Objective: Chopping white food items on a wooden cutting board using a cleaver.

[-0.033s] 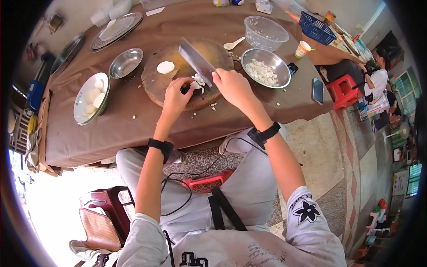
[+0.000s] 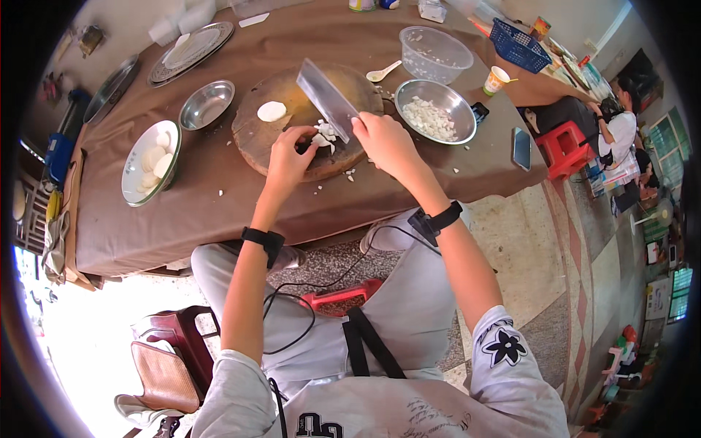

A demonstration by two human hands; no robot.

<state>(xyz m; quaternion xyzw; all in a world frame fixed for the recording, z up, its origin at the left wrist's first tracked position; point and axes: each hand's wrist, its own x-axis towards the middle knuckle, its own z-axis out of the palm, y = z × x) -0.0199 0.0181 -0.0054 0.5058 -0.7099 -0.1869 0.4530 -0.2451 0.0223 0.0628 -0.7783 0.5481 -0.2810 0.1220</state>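
My right hand [image 2: 383, 142] is closed round the handle of a cleaver [image 2: 326, 102], whose broad blade stands on edge over a round wooden chopping board [image 2: 252, 135]. My left hand [image 2: 290, 153] has curled fingers pressed to a white vegetable piece [image 2: 321, 142] at the board's near side; the fingertips partly hide it. Small white diced bits [image 2: 326, 130] lie between that hand and the blade. Farther left on the board rests a flat white round slice [image 2: 272, 111]. To the right, a steel bowl [image 2: 467, 120] contains chopped white bits.
At the left stand a white bowl [image 2: 131, 175] of pale round slices and a small steel bowl [image 2: 207, 104]. Behind the chopped bits are a clear plastic bowl [image 2: 438, 55], a spoon [image 2: 382, 71] and a paper cup [image 2: 496, 80]. A phone [image 2: 521, 149] lies near the table's right edge.
The cleaver and my right hand have shifted very slightly to the right. My left hand stays in place on the white piece.
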